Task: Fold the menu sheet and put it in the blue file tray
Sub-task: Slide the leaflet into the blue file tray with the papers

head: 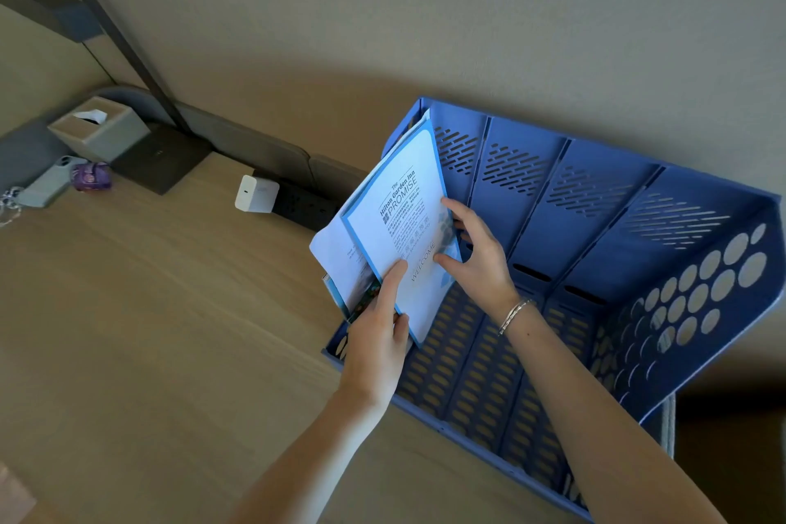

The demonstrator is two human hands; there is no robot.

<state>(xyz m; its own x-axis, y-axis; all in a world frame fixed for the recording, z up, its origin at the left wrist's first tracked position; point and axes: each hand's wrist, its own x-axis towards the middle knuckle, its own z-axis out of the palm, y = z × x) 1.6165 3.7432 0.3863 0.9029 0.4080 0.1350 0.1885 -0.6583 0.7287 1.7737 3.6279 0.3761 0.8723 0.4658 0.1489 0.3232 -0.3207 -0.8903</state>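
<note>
The blue file tray (595, 200) stands on the wooden desk against the wall, with several slots divided by ribs. A folded menu sheet (404, 204), white with a blue border and printed text, stands upright in the leftmost slot, next to other papers (336, 251). My left hand (378, 332) grips the sheet's lower edge, thumb on its front. My right hand (476, 251), with a bracelet on the wrist, pinches the sheet's right edge from inside the tray.
A white charger (256, 194) sits in a black power strip (306, 204) at the wall. Farther left are a tissue box (100, 132), a dark lamp base (159, 160), a phone (46, 183) and a purple item (90, 177). Open desk surface lies to the left.
</note>
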